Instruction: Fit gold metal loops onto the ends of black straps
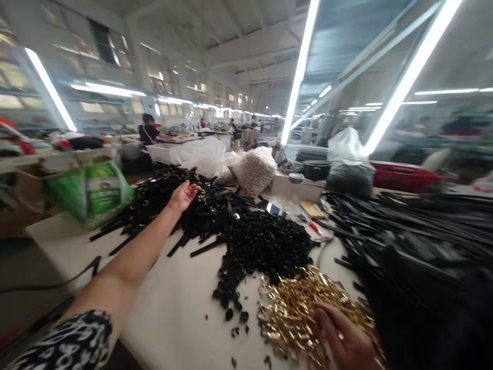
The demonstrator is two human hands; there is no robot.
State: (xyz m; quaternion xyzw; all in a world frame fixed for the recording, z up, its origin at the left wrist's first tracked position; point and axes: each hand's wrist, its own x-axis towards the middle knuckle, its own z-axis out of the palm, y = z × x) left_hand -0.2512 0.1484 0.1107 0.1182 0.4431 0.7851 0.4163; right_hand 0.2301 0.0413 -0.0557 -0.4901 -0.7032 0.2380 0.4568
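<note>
On the bench [169, 303], L hand [183, 197] was half-curled by black straps [148, 200] & R hand [348, 340] had fingers bunched at gold pcs [287, 303], couldn't tell if either gripped anything tbh.

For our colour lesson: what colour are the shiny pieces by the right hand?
The pieces are gold, clearest in the head view.

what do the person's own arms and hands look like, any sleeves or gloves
The left arm wears a loose-looking black sleeve with a white looping pattern, ending near the elbow; the forearm is bare. Neither the left hand nor the right hand wears a glove. The right sleeve is out of view.
</note>
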